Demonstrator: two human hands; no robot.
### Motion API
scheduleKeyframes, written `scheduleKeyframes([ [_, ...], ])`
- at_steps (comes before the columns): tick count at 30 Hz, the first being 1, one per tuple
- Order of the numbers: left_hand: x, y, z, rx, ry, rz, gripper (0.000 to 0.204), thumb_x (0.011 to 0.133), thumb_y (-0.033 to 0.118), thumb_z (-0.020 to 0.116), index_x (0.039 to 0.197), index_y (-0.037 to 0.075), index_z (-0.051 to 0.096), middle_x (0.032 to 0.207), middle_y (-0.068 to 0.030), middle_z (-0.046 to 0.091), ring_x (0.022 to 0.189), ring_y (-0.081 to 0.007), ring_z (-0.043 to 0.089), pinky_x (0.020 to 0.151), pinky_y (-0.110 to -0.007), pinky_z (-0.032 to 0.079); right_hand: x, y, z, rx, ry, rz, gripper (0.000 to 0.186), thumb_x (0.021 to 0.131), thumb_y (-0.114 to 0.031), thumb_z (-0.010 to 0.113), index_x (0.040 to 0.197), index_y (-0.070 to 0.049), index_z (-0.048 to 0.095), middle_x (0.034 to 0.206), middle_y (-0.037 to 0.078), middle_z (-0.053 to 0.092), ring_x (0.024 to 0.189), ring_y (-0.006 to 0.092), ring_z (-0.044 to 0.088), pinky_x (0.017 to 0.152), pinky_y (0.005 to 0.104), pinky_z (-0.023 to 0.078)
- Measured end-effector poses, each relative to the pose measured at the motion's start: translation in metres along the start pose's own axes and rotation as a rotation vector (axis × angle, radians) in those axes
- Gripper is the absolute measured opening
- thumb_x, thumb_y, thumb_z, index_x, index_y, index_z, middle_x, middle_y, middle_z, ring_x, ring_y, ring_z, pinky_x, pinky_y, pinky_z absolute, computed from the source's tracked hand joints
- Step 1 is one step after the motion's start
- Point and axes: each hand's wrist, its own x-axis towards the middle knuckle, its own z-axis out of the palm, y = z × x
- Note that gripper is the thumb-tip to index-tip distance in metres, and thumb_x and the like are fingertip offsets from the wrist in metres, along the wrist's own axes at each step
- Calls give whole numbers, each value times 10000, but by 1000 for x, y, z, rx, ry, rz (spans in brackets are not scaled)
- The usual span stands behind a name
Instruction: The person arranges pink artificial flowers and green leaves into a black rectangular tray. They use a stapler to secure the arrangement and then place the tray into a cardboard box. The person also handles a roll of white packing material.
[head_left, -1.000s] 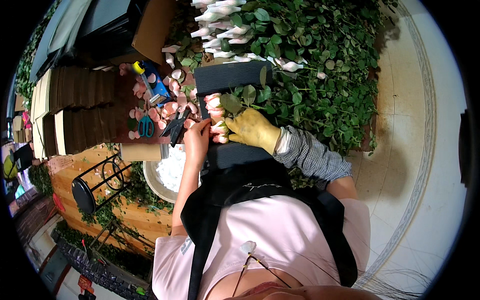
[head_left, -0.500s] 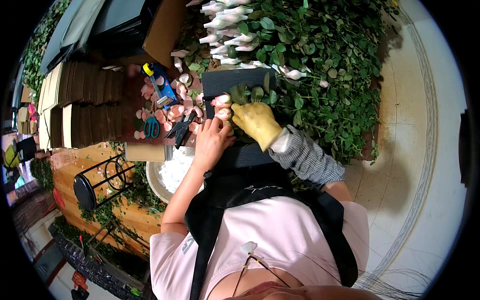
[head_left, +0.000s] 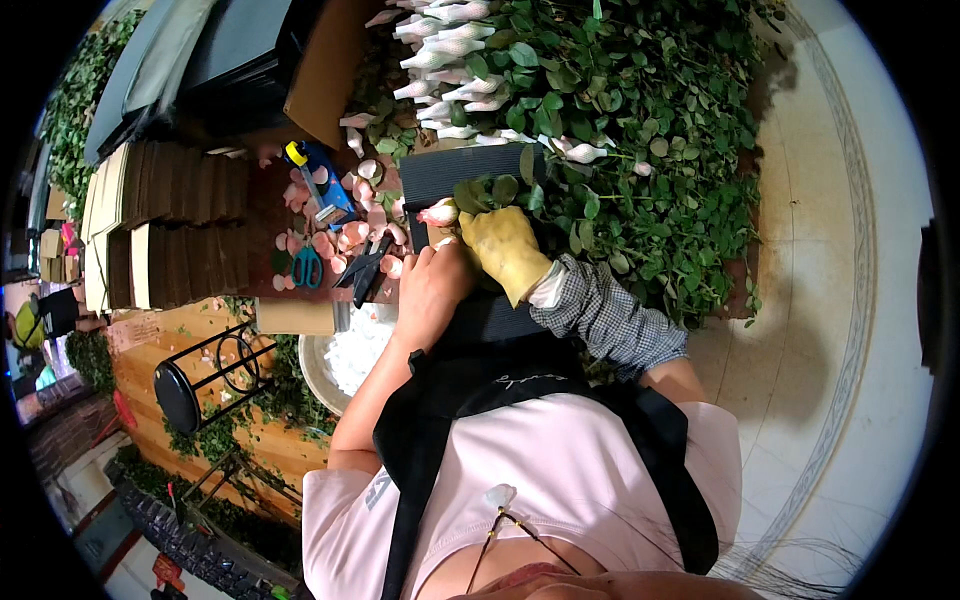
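My right hand, in a yellow glove, is closed at the stem end of a pink-and-cream rose, whose head points left. Green leaves stick out above the glove. Against the glove, my bare left hand has its fingers bent and drawn together just below the rose head; what lies under them is mostly hidden. Both hands are over a black corrugated sheet on the table. Left of the sheet lie a black clamp-like tool, teal-handled scissors and loose pink petals.
Leafy rose stems pile up at the right, with white-netted buds at the back. At the left are a blue-and-yellow tool and stacked cardboard sleeves. A tub of white pieces stands beside my left forearm; a black stool is farther left.
Two rose heads showed side by side; now one is plain, the lower spot covered by my left hand. My left hand has shifted slightly right, and the glove slightly left.
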Motion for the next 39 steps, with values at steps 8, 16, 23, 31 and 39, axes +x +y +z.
scheduleKeyframes([
  [8,-10,-27,18,-374,297,-236,238,793,164,801,981,65,694,1146,-63,658,1001,-269,602,913,-414,437,-1,7,-8,180,-182,45,258,899,-387,674,905,-147,769,912,67,771,875,251,748,714,396,571],
  [16,28,-37,60,-586,135,-644,510,811,331,822,1195,51,635,1186,-220,573,1096,-390,563,940,-442,463,-14,10,-4,276,100,4,236,875,-341,702,954,-118,707,781,85,720,746,287,714,656,436,544],
  [23,28,-48,64,-648,71,-626,531,757,334,834,1228,143,679,1198,-241,528,1163,-388,515,996,-448,441,-14,39,3,855,483,-170,324,876,-120,699,1199,-100,684,1113,129,720,961,336,695,821,420,574],
  [31,14,-41,82,-559,192,-629,473,832,354,806,1179,57,686,1130,-212,566,1065,-365,581,901,-426,484,-3,11,10,160,307,-98,450,872,-215,698,1306,-160,591,1113,60,685,824,261,708,702,364,549],
  [39,23,-10,10,-243,232,-733,338,898,344,689,993,21,668,989,-214,647,906,-401,650,800,-528,534,5,2,-1,206,280,-146,298,899,-184,601,1190,-144,650,956,79,704,796,269,705,653,410,533],
])
